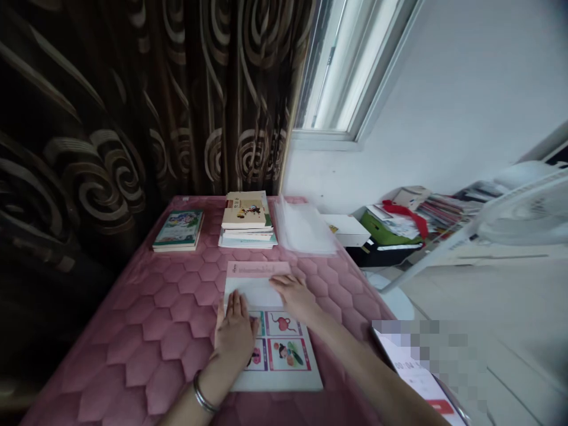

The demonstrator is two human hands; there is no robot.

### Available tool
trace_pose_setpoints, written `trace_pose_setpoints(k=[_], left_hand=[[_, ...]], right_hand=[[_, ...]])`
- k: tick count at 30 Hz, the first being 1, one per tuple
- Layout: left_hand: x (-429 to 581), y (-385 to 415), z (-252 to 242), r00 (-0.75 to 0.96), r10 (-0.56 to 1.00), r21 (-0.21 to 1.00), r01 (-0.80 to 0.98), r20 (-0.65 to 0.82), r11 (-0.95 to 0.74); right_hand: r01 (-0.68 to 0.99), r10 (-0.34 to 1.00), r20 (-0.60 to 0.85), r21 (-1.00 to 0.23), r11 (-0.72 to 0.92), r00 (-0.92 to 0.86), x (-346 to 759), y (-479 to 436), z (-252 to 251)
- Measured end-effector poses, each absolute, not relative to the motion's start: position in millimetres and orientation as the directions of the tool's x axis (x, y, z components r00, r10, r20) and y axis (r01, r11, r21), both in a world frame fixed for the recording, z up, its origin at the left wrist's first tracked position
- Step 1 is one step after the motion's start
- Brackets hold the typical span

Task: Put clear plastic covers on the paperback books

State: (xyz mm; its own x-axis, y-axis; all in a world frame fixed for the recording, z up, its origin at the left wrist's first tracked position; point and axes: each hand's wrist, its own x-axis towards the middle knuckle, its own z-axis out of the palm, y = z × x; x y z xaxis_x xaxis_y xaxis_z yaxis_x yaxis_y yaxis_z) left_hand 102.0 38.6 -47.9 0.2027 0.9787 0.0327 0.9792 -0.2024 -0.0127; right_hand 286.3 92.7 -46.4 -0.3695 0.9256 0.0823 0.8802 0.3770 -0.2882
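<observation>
A thin book [295, 381] with colourful framed pictures lies before me on the pink hexagon-quilted table cover [151, 331]. Across its upper part is a plain whitish band [252, 290], below a pink strip; whether the band is a folded sheet or the page itself I cannot tell. My left hand [237, 328], with a bangle on the wrist, rests flat on the book's left side, fingers stretched forward. On the right edge of the whitish band lies my right hand [295, 293], its fingers extended and pointing left. Both palms hide part of the pictures.
At the back stand a stack of books [246, 222], a green-covered book [180, 229] to its left and clear plastic sheets [306, 228] to its right. A phone [421, 378] is near the right edge. Beyond are a white box [346, 229] and a white fan [523, 207].
</observation>
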Motion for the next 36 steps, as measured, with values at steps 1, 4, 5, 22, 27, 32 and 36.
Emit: trace_pose_setpoints(k=[1,4,5,22,27,32,36], left_hand=[[106.6,39.6,-45.8,0.185,0.983,-0.023,0.983,0.015,-0.185],[129.5,46.5,-41.1,0.164,0.986,-0.015,0.986,-0.020,-0.165],[138.9,49.9,-40.5,0.207,0.978,0.015,0.978,-0.026,-0.206],[195.8,68.8,-52.8,0.314,0.946,0.251,0.912,0.078,-0.323],[194.2,68.6,-55.4,0.319,0.946,0.269,0.907,0.065,-0.324],[195.5,68.5,-56.4,0.303,0.950,0.260,0.914,0.073,-0.311],[194.9,67.9,-54.9,0.310,0.947,0.242,0.916,0.079,-0.320]], right_hand=[[0.893,0.935,0.073,-0.278,0.353,-0.347,295.3,90.0,-47.1],[0.899,0.941,0.070,-0.280,0.338,-0.332,307.5,85.6,-52.0],[0.890,0.937,0.080,-0.294,0.347,-0.339,308.2,85.6,-54.0],[0.898,0.976,-0.007,-0.391,-0.202,0.216,337.2,153.4,-56.9],[0.888,0.953,-0.069,-0.349,-0.300,0.295,336.6,179.8,-50.8],[0.885,0.944,-0.088,-0.331,-0.329,0.318,332.8,182.1,-44.8],[0.902,0.959,-0.074,-0.324,-0.284,0.275,332.9,158.3,-44.9]])
